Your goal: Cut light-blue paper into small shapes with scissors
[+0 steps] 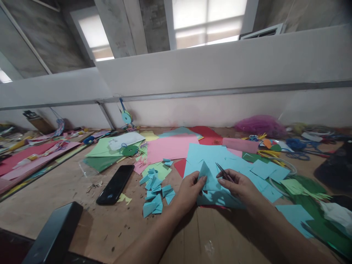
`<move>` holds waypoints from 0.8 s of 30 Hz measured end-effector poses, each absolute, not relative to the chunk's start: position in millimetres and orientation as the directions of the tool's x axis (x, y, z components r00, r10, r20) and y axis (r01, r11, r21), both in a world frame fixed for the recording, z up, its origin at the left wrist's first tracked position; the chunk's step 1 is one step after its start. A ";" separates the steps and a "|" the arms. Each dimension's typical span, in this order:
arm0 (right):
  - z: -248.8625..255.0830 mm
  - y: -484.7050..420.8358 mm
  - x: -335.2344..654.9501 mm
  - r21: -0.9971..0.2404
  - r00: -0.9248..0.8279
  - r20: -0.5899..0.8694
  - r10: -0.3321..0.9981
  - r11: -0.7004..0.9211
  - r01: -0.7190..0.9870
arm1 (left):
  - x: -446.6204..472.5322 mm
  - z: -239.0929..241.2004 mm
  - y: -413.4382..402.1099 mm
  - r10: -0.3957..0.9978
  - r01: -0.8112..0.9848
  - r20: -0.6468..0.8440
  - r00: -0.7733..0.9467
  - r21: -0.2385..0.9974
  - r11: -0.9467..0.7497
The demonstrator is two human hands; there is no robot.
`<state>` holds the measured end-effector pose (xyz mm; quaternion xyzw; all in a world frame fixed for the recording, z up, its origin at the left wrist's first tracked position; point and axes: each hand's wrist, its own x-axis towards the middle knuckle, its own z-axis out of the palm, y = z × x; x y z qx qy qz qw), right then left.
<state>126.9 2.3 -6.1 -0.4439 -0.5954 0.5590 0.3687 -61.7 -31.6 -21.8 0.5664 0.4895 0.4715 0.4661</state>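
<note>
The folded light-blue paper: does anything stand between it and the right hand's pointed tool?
Nothing visible does: only an open gap separates the folded light-blue paper in the left hand from the pointed tool in the right hand.

Windows (189,18): white-hot, glare between eleven and one o'clock; my daylight source.
Concrete wall (154,24): dim grey beside that glare.
Tabletop (115,223): I get soft, moderate light.
Right forearm (277,223): dark shadow beneath, five o'clock.
Cyan paper (203,152): I see it bright, fairly crisp near centre.
Side clutter (35,157): I find it stretched, blurred at nine o'clock.
</note>
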 end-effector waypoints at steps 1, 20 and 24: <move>-6.4 2.5 126.9 -0.993 -0.337 -0.052 0.940 -0.013 0.115 | -61.5 -21.8 -31.8 0.994 0.123 0.087 0.067 0.988 -0.094; -9.1 -7.5 119.7 -1.000 -0.432 -0.027 0.901 -0.029 0.000 | -54.8 -8.0 -35.3 1.000 -0.262 -0.027 0.011 0.965 0.029; -9.8 -12.8 117.6 -0.999 -0.423 0.003 0.906 0.018 0.033 | -51.7 -3.0 -38.0 1.000 -0.323 -0.011 0.021 0.946 0.017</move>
